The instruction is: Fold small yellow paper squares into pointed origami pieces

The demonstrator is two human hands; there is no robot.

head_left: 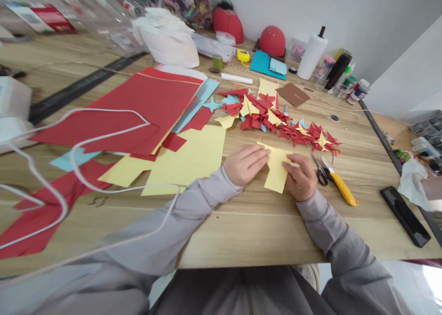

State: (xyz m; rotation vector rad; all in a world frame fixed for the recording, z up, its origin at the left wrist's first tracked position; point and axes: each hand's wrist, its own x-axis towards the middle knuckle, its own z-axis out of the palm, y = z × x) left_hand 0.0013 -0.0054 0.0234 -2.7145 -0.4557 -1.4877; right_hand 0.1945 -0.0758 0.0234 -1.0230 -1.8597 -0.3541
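A pale yellow paper piece [276, 170] with a T-like outline lies between my two hands near the table's middle. My left hand [246, 164] rests on its upper left corner, fingers together and pressing the paper. At the right edge my right hand [300, 176] pinches the paper between thumb and fingers. Just beyond is a pile of folded red, yellow and blue paper stars [264, 110]. To the right of my right hand lie black scissors [323, 174] and a yellow utility knife [343, 188].
Large red sheets [138, 107] and yellow sheets [203, 151] cover the left, crossed by a white cable [103, 190]. A black phone [404, 216] lies right. Bottles [357, 91] and a tissue pack [169, 41] stand behind.
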